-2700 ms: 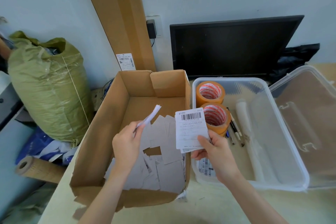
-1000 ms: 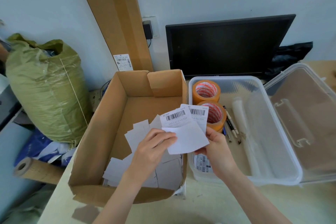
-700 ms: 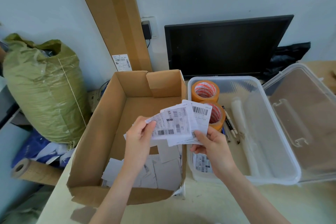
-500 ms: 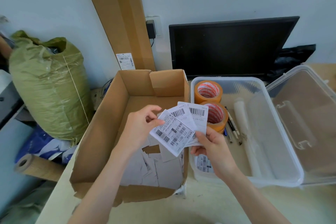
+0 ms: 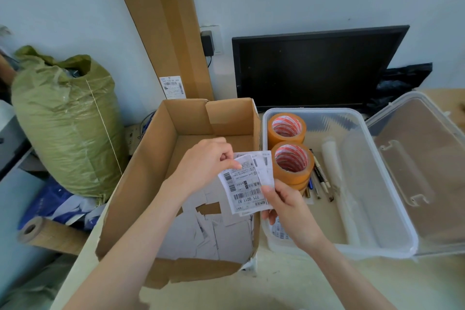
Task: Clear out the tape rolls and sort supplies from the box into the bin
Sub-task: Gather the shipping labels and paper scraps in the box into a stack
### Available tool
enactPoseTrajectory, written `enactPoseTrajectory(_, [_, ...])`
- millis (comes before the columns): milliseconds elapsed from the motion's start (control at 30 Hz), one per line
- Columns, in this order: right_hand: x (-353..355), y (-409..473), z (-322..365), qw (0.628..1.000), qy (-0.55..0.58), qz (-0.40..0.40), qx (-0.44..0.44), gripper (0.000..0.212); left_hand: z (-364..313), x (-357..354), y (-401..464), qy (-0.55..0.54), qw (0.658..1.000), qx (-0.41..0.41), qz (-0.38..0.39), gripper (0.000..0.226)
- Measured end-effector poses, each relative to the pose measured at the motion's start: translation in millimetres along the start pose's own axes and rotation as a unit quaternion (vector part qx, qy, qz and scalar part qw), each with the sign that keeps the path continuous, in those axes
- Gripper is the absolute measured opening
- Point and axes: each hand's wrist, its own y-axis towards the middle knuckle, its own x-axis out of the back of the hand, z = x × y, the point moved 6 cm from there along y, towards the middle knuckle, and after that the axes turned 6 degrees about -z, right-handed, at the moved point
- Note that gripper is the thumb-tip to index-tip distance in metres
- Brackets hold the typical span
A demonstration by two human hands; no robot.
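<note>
a wide table carries everything in front of the person. on its left part stands an open cardboard box with loose white paper slips lying on its bottom. just beside it on the right sits a clear plastic bin, its lid swung open to the right. in the bin's near-left part stand two orange tape rolls, one in front of the other and touching, with some pens and a white tube lying beside them. over the box's right wall, both hands hold a small stack of barcode labels. the left hand pinches the stack's top edge between thumb and curled fingers. the right hand grips the stack's lower right corner, thumb on top.
</note>
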Motion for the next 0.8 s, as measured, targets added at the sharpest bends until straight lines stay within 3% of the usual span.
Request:
enactPoseTrajectory(100, [0.0,0.2,-2.1,1.000,-0.018,0.001,-0.003,0.019,-14.3,2.6,2.7,-0.007,0.999,-0.051,-0.014,0.025])
enactPoseTrajectory(233, [0.0,0.0,-1.8,1.000,-0.014,-0.005,0.000,0.024,-14.9,4.5,2.3,-0.075,0.992,-0.060,-0.076,0.017])
enactPoseTrajectory(367, [6.7,0.5,-4.0,0.998,0.017,-0.051,-0.012,0.027,27.4,-6.7,-3.6,-0.186,0.969,0.065,-0.147,0.012])
enactPoseTrajectory(400, [9.1,0.9,-5.3,0.997,0.025,-0.065,-0.018,0.026,47.4,-19.1,-6.4,-0.182,0.969,0.116,-0.122,0.015])
enactPoseTrajectory(467, [11.2,1.6,-8.2,0.996,0.036,-0.080,-0.025,0.025,91.4,-54.8,-20.2,-0.087,0.972,0.220,0.008,0.028])
enactPoseTrajectory(533, [10.9,2.4,-9.5,0.996,0.041,-0.080,-0.025,0.025,126.0,-92.2,-47.9,0.040,0.944,0.270,0.187,0.045])
enactPoseTrajectory(600, [8.1,3.1,-9.8,0.996,0.038,-0.072,-0.025,0.025,146.1,-116.4,-79.3,0.130,0.902,0.284,0.296,0.057])
enactPoseTrajectory(700, [7.0,3.5,-10.0,0.997,0.033,-0.068,-0.023,0.025,165.9,-134.8,-107.6,0.214,0.858,0.327,0.333,0.080])
enactPoseTrajectory(800, [7.1,3.6,-10.8,0.997,0.031,-0.068,-0.024,0.025,174.5,-142.8,-116.6,0.191,0.841,0.382,0.332,0.098])
